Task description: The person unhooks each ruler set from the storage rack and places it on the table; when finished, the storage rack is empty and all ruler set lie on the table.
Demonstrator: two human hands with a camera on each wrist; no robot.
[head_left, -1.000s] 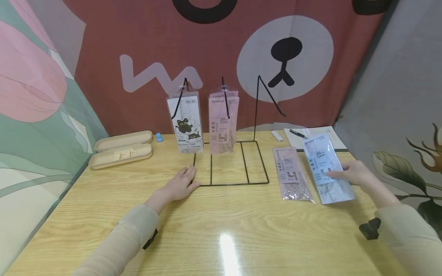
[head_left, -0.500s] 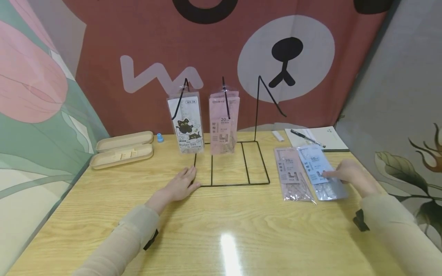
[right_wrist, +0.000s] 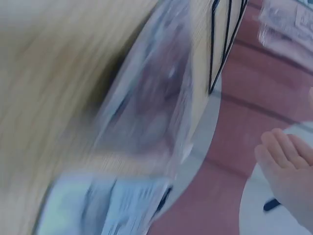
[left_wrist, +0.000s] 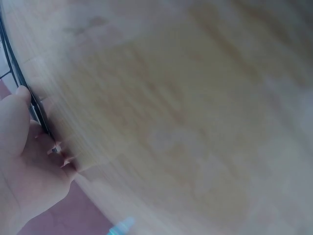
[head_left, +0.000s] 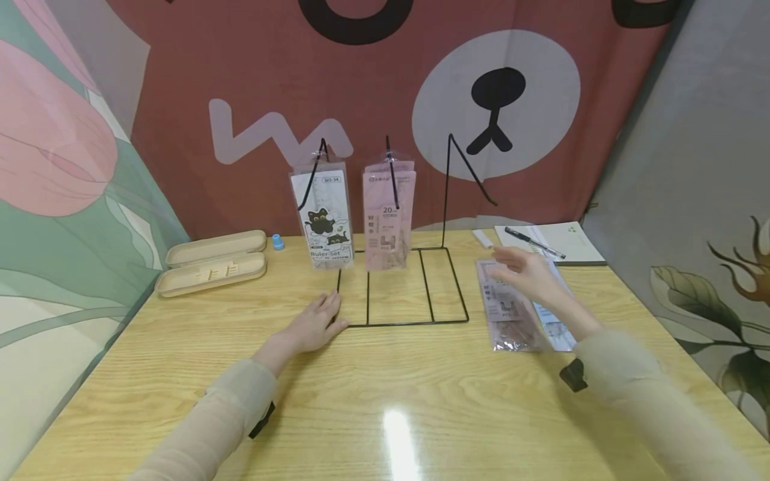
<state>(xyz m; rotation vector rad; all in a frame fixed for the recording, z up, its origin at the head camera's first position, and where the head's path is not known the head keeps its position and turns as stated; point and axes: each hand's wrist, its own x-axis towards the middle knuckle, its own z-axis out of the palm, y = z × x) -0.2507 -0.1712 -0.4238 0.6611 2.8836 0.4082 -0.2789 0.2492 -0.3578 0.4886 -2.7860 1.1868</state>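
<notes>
A black wire display stand (head_left: 402, 286) sits mid-table with two packets hung on its hooks: a cat-print ruler set (head_left: 323, 217) and a pink packet (head_left: 388, 217). My left hand (head_left: 315, 324) lies flat on the table, fingers against the stand's front left corner (left_wrist: 36, 110). My right hand (head_left: 525, 270) hovers open above a pink packet (head_left: 510, 310) lying flat on the table, holding nothing. A blue packet (head_left: 556, 327) lies beside it, partly hidden by my forearm. The right wrist view is blurred, showing packets (right_wrist: 146, 132) and fingers (right_wrist: 281, 154).
A beige pencil case (head_left: 212, 262) lies open at the back left with a small blue item (head_left: 277, 240) beside it. A notebook (head_left: 556, 244) with a pen (head_left: 534, 242) and a white eraser (head_left: 482, 237) sit at the back right. Cloth walls enclose the table.
My right hand laid the blue packet down beside the pink one, let go, and moved left and up over the pink packet. The left hand stayed put.
</notes>
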